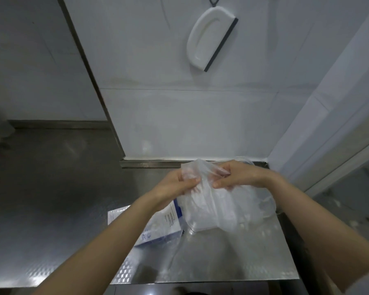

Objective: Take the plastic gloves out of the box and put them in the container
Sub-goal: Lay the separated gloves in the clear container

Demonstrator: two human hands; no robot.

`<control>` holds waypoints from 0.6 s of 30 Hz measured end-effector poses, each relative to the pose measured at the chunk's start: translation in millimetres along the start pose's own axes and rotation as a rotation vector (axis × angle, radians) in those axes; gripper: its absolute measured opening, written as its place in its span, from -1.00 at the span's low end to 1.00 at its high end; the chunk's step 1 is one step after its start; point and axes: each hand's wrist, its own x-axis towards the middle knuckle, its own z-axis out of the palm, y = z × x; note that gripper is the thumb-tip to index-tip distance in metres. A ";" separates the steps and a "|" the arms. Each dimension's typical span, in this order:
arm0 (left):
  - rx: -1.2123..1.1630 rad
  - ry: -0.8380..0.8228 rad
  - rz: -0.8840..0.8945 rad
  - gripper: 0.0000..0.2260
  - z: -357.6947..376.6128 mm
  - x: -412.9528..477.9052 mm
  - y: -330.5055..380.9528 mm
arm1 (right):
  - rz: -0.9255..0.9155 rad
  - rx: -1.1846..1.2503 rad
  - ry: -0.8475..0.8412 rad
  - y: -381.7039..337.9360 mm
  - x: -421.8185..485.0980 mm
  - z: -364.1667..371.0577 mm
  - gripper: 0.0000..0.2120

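Left hand (177, 185) and right hand (238, 174): fingers (221, 183) pinch plastic gloves (200, 201) above desk (232, 258). Box (166, 228) partly hidden by left forearm. Clear container (262, 211) behind gloves, outline indistinct.

A commercial kitchen or food-preparation room is suggested. A stainless-steel counter with an embossed diamond pattern (222, 258) is fitted into a corner of smooth white wall panels (158, 60). A steel upstand (153, 163) is run along its back edge, and a white plastic squeegee with a dark rubber blade (211, 38) is hung above.
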 end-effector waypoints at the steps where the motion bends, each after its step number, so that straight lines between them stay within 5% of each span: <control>1: 0.029 0.057 -0.019 -0.87 8.0 2.4 -2.7 | 0.051 -0.009 0.020 7.9 -0.3 -6.4 -0.85; 6: 0.351 0.257 -0.056 -0.87 41.0 21.7 -16.8 | 0.163 -0.055 0.205 51.7 -6.3 -20.3 -0.83; 12: 0.722 0.256 -0.098 -0.73 45.5 27.8 -22.2 | 0.126 0.068 0.427 68.8 -0.2 4.5 -0.79; 18: 0.463 0.408 -0.079 -0.94 28.8 19.8 -24.8 | 0.122 0.062 0.578 75.5 20.3 33.8 -0.83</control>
